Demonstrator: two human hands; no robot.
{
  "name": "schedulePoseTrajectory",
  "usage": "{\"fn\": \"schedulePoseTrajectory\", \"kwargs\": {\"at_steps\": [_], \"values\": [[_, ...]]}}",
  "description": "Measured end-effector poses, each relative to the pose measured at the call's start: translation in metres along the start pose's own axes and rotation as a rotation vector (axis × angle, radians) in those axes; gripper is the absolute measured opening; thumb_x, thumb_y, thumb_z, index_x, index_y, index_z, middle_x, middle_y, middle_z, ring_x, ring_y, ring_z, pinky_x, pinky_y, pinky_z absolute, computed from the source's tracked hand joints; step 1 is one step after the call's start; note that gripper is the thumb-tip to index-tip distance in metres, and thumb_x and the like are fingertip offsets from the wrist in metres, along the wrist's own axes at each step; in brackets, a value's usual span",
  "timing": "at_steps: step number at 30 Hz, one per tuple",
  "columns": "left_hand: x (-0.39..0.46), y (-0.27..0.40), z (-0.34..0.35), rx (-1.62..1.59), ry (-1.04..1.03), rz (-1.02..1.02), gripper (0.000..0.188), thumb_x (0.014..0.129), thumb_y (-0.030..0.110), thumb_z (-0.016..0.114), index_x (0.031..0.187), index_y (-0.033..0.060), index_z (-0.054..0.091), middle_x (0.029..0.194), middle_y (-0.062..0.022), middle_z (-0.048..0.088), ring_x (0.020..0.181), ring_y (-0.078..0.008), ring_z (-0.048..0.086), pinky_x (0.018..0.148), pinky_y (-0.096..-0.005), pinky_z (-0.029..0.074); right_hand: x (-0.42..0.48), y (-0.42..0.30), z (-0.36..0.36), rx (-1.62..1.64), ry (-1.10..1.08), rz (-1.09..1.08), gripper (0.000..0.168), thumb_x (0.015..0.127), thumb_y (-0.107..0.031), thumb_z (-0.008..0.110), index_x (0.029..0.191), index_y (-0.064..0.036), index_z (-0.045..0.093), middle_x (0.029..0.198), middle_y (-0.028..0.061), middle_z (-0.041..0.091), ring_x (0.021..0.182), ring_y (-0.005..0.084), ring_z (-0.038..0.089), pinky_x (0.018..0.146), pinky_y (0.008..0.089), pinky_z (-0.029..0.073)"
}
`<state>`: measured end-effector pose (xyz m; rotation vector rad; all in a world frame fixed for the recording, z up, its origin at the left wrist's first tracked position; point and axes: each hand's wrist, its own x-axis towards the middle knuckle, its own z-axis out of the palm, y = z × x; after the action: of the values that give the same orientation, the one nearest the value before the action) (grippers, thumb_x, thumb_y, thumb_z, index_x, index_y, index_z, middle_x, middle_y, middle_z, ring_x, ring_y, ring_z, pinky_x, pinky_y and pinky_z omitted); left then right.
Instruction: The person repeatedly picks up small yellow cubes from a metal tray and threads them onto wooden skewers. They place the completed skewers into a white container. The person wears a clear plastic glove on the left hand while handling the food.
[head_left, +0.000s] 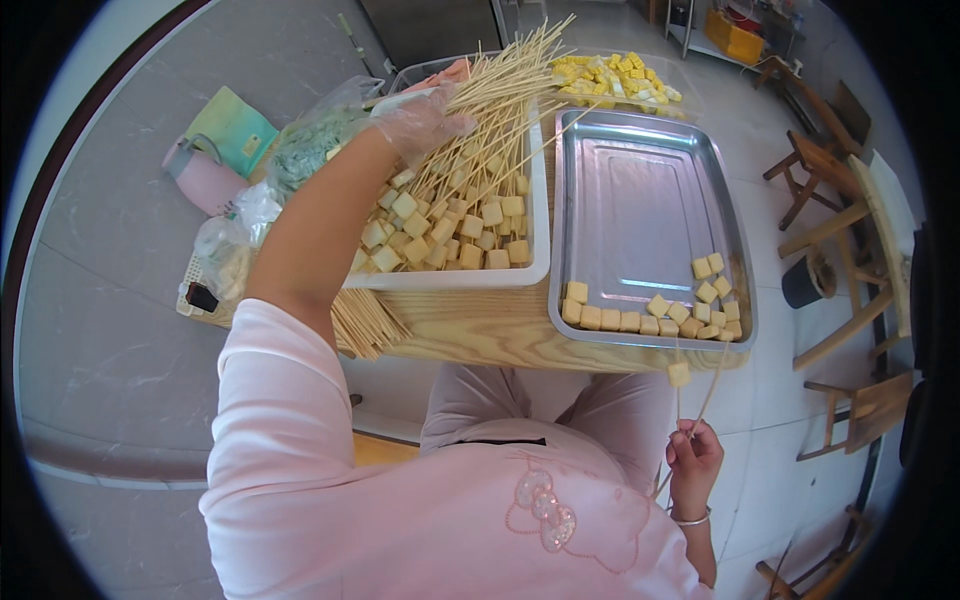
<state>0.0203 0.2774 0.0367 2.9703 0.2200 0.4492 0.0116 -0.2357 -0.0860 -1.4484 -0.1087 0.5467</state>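
Note:
My right hand (696, 457) pinches thin bamboo skewers (709, 394) in front of the table edge. A pale yellow food cube, like fish tofu (678, 373), is threaded on one of them; the other has a bare upper end. My left hand (427, 124), in a clear plastic glove, reaches over a white plastic bin (541, 225) and lies against a heap of skewers (502, 82). Whether its fingers grip any is hidden. Skewered cubes (470, 226) crowd the bin's near part. Loose cubes (610, 320) line the near edge and right corner of a metal tray (645, 217).
Beyond the tray stands a clear container of cut corn (619, 79). Bare skewers (367, 322) lie on the wooden table (465, 322) by my left forearm. Bagged greens (307, 150), a pink kettle (202, 176) and a green pouch (232, 131) sit left. Wooden stools (862, 412) are at right.

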Motion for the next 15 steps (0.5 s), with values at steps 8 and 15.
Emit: {"fn": "schedulePoseTrajectory", "kwargs": {"at_steps": [8, 15], "values": [[0.017, 0.021, -0.026, 0.312, -0.381, -0.260, 0.036, 0.088, 0.030, 0.034, 0.117, 0.0111, 0.045, 0.110, -0.0155, 0.052, 0.103, -0.0285, 0.048, 0.086, -0.0347, 0.038, -0.007, 0.004, 0.004, -0.006, 0.040, 0.006, 0.010, 0.078, 0.002, 0.052, 0.088, 0.000, 0.053, 0.065, 0.0009, 0.049, 0.047, 0.0060, 0.042, 0.042, 0.0162, 0.031], [0.012, 0.058, -0.064, -0.235, -0.221, -0.680, 0.040, 0.084, 0.039, 0.043, 0.110, 0.0101, 0.053, 0.109, -0.0155, 0.053, 0.107, -0.0310, 0.045, 0.088, -0.0359, 0.038, -0.010, 0.003, 0.009, -0.005, 0.052, 0.010, 0.008, 0.078, 0.002, 0.050, 0.086, 0.001, 0.052, 0.063, 0.0013, 0.049, 0.048, 0.0069, 0.044, 0.043, 0.0169, 0.031]]}}
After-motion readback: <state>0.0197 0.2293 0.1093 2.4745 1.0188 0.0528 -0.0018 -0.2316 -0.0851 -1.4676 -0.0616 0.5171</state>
